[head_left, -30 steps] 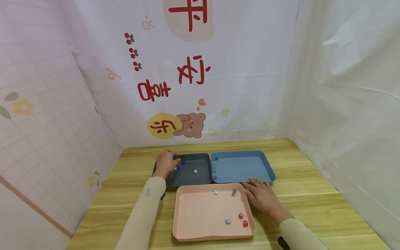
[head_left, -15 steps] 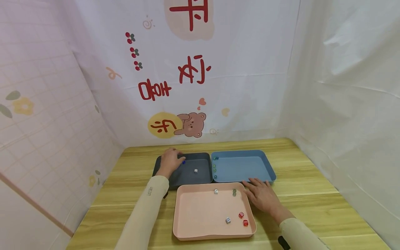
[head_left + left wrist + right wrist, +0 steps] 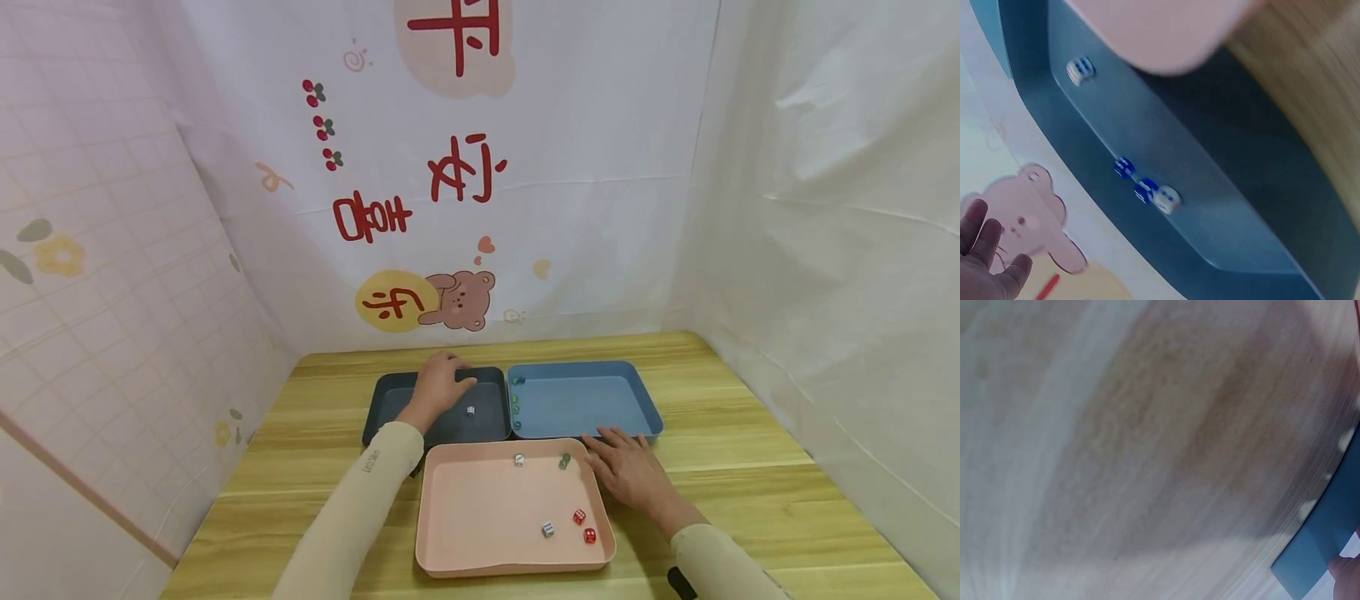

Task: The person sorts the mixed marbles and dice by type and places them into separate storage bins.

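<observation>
My left hand [image 3: 438, 385] hovers over the dark blue-grey tray [image 3: 382, 412], fingers loosely bent and apart. The left wrist view shows these fingers [image 3: 985, 240] holding nothing. Inside that tray lie a white die [image 3: 1080, 70] on its own and two blue dice [image 3: 1124, 167], one of them against another white die [image 3: 1167, 199]. In the head view, the hand hides all but the lone white die. My right hand [image 3: 630, 471] rests with spread fingers between the pink tray [image 3: 465, 569] and the light blue tray [image 3: 592, 400]; a fingertip [image 3: 1344, 575] meets a blue tray wall.
Several small green and teal pieces [image 3: 515, 400] line the light blue tray's left side. The pink tray holds two red dice [image 3: 579, 517], two white dice [image 3: 547, 528] and green pieces [image 3: 564, 461]. A white printed sheet [image 3: 585, 208] hangs behind the wooden table [image 3: 750, 500].
My left hand has moved right across the dark tray, uncovering its left end and covering the blue dice. My right hand has stayed in place.
</observation>
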A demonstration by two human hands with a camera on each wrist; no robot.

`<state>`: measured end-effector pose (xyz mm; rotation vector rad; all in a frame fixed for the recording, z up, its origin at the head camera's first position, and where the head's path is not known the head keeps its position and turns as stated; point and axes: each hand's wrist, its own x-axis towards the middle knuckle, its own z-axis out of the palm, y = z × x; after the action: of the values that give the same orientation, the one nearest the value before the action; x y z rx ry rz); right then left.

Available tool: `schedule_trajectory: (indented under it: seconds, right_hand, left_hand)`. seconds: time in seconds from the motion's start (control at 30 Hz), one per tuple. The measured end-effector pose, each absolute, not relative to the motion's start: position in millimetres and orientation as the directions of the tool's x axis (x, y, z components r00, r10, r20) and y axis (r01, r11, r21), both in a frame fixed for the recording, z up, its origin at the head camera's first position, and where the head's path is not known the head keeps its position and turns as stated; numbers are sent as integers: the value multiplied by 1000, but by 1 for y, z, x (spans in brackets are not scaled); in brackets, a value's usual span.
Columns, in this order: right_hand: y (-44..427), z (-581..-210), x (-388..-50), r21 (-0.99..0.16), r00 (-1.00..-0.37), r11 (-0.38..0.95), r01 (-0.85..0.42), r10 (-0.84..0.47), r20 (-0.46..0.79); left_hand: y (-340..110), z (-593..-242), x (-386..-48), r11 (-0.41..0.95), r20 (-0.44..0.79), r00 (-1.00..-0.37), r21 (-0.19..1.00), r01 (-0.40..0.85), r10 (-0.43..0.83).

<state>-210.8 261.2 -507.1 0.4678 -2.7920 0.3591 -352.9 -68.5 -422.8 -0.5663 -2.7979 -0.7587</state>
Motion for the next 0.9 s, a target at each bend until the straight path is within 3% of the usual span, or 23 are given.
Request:
schedule_trajectory:
  seconds: [0.47, 0.9]
  right_hand:
    - [261, -505, -211, -205, -913, 917, -341, -272, 303]
    - [261, -505, -211, -199, -921, 925, -323, -259, 290]
  left_hand:
    - [-15, -416, -321, 682, 276, -814, 447, 579, 511]
    - [27, -434, -287, 652, 215, -752, 388, 651, 623]
